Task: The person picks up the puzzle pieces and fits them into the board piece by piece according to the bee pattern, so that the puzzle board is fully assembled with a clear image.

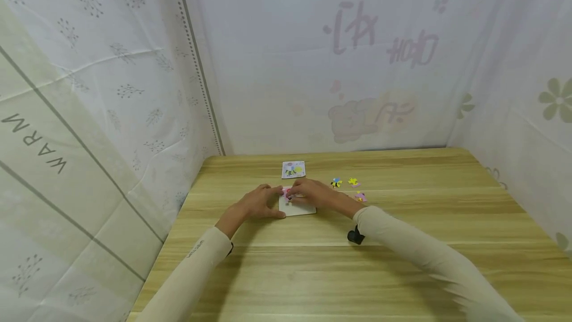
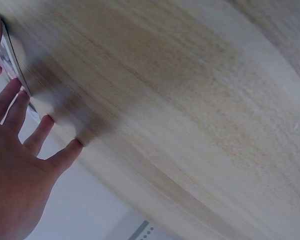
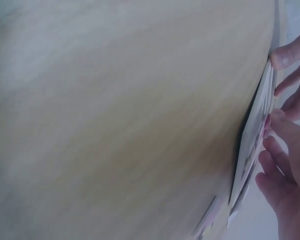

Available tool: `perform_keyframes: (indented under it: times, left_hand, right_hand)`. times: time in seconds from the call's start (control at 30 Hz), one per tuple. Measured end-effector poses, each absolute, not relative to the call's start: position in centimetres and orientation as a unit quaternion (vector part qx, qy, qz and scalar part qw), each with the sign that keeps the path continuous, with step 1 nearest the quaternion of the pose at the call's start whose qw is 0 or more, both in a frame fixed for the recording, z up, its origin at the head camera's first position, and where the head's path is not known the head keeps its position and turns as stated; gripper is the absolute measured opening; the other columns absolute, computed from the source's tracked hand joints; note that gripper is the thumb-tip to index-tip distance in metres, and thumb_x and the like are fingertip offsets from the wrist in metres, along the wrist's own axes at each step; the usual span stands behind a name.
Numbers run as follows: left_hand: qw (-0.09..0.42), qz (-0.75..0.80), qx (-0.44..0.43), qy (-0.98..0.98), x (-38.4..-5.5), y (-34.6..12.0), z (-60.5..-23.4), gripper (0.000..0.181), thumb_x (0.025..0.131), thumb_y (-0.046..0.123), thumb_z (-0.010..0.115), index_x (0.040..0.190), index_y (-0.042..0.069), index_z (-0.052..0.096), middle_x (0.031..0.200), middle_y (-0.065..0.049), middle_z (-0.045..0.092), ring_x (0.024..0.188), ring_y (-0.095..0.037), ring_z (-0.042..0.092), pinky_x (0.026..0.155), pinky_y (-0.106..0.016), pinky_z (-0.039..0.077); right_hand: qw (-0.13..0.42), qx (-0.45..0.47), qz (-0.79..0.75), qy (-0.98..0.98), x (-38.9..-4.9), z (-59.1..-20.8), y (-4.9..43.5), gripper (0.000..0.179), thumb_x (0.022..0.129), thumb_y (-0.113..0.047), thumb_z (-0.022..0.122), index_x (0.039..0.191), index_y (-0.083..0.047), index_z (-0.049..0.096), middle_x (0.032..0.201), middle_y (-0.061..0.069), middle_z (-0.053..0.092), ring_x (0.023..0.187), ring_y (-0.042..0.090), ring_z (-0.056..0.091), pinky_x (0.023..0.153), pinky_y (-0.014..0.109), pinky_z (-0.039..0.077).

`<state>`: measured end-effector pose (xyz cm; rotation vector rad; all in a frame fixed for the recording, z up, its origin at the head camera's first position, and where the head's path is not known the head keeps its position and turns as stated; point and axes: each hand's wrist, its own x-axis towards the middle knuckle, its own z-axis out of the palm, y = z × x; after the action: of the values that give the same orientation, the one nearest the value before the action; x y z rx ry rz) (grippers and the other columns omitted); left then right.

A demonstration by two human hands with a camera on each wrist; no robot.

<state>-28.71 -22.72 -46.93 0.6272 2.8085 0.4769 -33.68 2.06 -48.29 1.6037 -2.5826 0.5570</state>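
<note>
A small white puzzle board (image 1: 305, 209) lies on the wooden table, with pink picture pieces on its far left part. My left hand (image 1: 256, 202) is at the board's left side, thumb by the near left corner and fingers spread toward the far edge. Over the board, my right hand (image 1: 316, 194) pinches a pink puzzle piece (image 3: 267, 123) between thumb and fingers, low at the surface. In the right wrist view, the fingers of my right hand (image 3: 290, 170) hide much of that piece. The left wrist view shows my left hand (image 2: 20, 165) with fingers extended.
Beyond the board lies a square picture card (image 1: 293, 169). To the right are loose puzzle pieces: a blue and black one (image 1: 336, 183), a yellow one (image 1: 353, 182) and a pink and yellow one (image 1: 360, 197). A printed curtain (image 1: 286, 88) hangs behind the table.
</note>
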Motion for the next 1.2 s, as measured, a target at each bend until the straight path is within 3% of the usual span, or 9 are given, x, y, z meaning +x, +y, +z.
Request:
perform_keyframes:
  times: [0.43, 1.2]
  left_hand:
    - [0.111, 0.164, 0.216, 0.956, -28.7, -22.8, -46.9, 0.093, 0.085, 0.063, 0.078, 0.161, 0.021, 0.042, 0.155, -0.023, 0.045, 0.141, -0.037, 0.045, 0.105, -0.061, 0.046]
    - [0.116, 0.169, 0.213, 0.955, -28.6, -22.8, -46.8, 0.095, 0.084, 0.064, 0.078, 0.161, 0.021, 0.042, 0.154, -0.021, 0.046, 0.139, -0.038, 0.047, 0.104, -0.062, 0.046]
  right_hand:
    - [0.029, 0.507, 0.147, -0.849, -33.5, -48.4, 1.1, 0.02, 0.102, -0.021, 0.07, 0.119, -0.014, 0.078, 0.11, 0.006, 0.066, 0.097, 0.017, 0.06, 0.08, 0.033, 0.054]
    - [0.031, 0.478, 0.13, -0.868, -33.2, -49.0, 0.1, 0.02, 0.1, -0.025, 0.072, 0.118, -0.018, 0.078, 0.118, 0.004, 0.065, 0.108, 0.018, 0.06, 0.084, 0.035, 0.056]
